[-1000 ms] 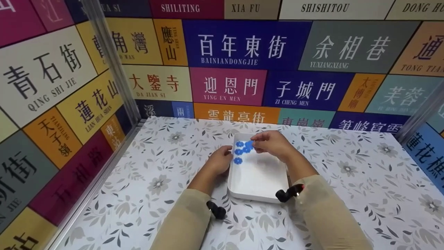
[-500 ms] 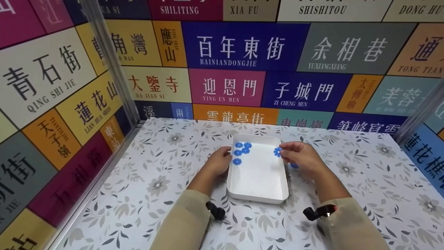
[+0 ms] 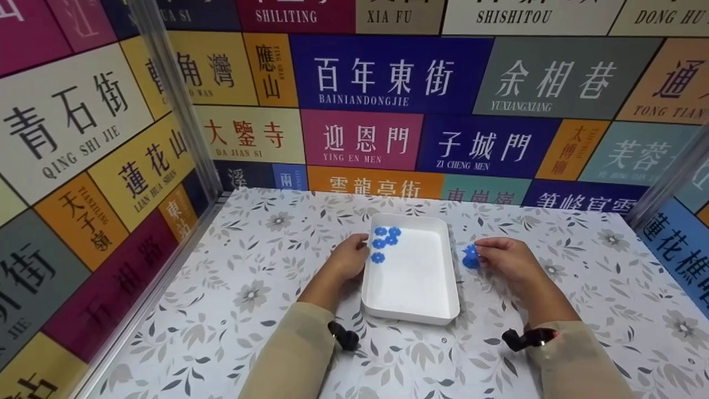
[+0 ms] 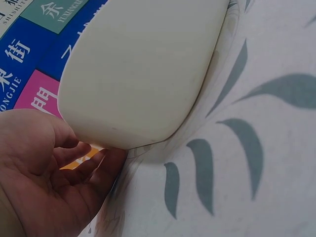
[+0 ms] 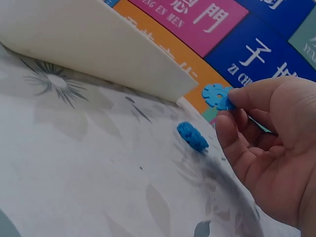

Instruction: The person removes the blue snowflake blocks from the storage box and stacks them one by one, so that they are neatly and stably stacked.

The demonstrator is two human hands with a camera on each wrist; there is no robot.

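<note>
Pinching a blue flower-shaped piece (image 5: 211, 95) in the right hand (image 3: 508, 259), right of the white tray (image 3: 415, 285), near a blue cluster (image 5: 192, 137) on the tabletop (image 3: 609, 282), touching the tray's left side with the left hand (image 3: 350, 258), grip impossible to tell, five similar pieces (image 3: 379, 244) inside the tray

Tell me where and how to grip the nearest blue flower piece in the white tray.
I'd pinch the nearest blue flower piece by opposite edges of its scalloped rim, coming from above and the right. It looks flat on the floor of the white tray, close to the left wall, while bare tray lies to its right. The other four blue pieces lie beyond it, apart.
</note>
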